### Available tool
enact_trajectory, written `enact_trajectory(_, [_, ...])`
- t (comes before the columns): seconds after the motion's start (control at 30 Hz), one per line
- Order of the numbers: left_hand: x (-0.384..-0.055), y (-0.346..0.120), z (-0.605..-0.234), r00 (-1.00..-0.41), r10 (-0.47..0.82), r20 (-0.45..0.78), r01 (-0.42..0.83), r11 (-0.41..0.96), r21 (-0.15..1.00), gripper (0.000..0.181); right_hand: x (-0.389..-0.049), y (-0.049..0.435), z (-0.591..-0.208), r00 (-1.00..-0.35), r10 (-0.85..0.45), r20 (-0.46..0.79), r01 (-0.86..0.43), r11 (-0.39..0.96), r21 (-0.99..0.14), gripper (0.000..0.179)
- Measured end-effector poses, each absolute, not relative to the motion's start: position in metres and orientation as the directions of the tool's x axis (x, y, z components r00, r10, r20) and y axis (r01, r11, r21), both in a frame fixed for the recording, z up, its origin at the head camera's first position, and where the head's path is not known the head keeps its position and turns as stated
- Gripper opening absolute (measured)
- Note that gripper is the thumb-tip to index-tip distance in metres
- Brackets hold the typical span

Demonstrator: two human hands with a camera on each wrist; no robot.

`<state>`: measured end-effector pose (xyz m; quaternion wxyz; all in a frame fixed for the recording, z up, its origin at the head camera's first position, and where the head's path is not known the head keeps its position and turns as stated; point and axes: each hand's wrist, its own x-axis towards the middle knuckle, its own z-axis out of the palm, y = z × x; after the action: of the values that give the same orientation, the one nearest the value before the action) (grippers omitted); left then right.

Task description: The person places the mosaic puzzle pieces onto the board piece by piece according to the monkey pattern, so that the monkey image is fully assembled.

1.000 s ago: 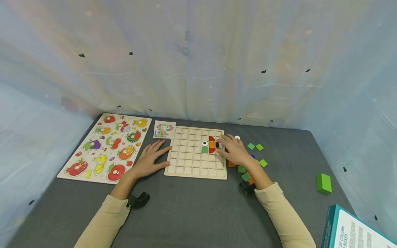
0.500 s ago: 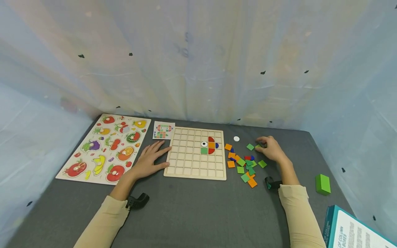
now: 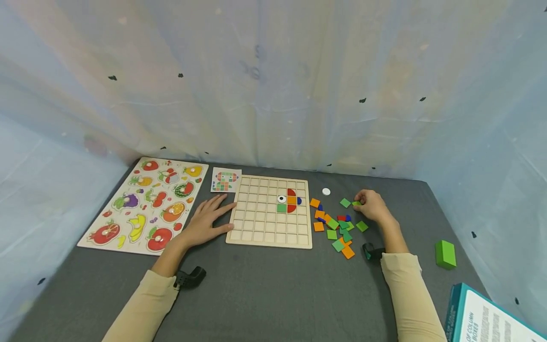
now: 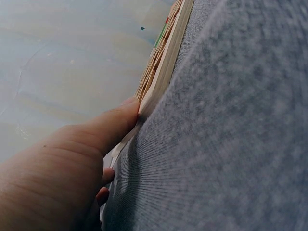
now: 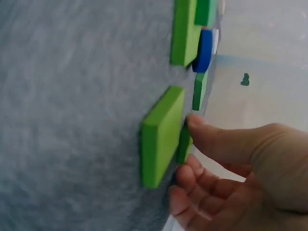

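Note:
My left hand (image 3: 206, 221) lies spread at the left edge of a wooden grid board (image 3: 258, 216), its thumb touching the rim in the left wrist view. On the board sit a white eye tile (image 3: 281, 199), an orange square (image 3: 291, 200), two red half-rounds (image 3: 291, 192), a blue half-round (image 3: 299, 201) and a green square (image 3: 281, 208). Right of the loose pile, my right hand (image 3: 373, 205) pinches a light green square tile (image 5: 185, 143) between thumb and fingers. Close to it lie another light green square (image 3: 362, 226) and a mid-green square (image 3: 345, 203).
Loose orange, green, blue and red tiles (image 3: 331, 234) lie right of the board, with a white disc (image 3: 326, 192) behind. A pattern card (image 3: 226, 180) touches the board's back left. Further left is a fruit puzzle (image 3: 147, 204). A green block (image 3: 446, 254) and teal box (image 3: 459, 304) stand right.
My right hand has left the blue half-round on the board and moved right to the light green tile, closing thumb and fingers on it. My left hand stays in place.

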<state>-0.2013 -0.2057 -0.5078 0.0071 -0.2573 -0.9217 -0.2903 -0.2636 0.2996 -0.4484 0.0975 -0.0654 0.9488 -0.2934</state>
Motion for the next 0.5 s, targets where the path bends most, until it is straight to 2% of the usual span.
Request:
enact_trajectory(0.37, [-0.202,-0.208,-0.506,-0.874,0.461,0.15,0.465,0.71,0.528,0.069,-0.269,0.284,-0.429,-0.943,-0.011,-0.331,0.139,0.894,-0.426,0.024])
enact_trajectory(0.5, [-0.202,-0.205,-0.505,-0.873,0.464,0.148,0.465,0.704,0.536,0.07,-0.27,0.282,-0.43,-0.974,-0.008,-0.227,0.105,0.87,-0.481,0.02])
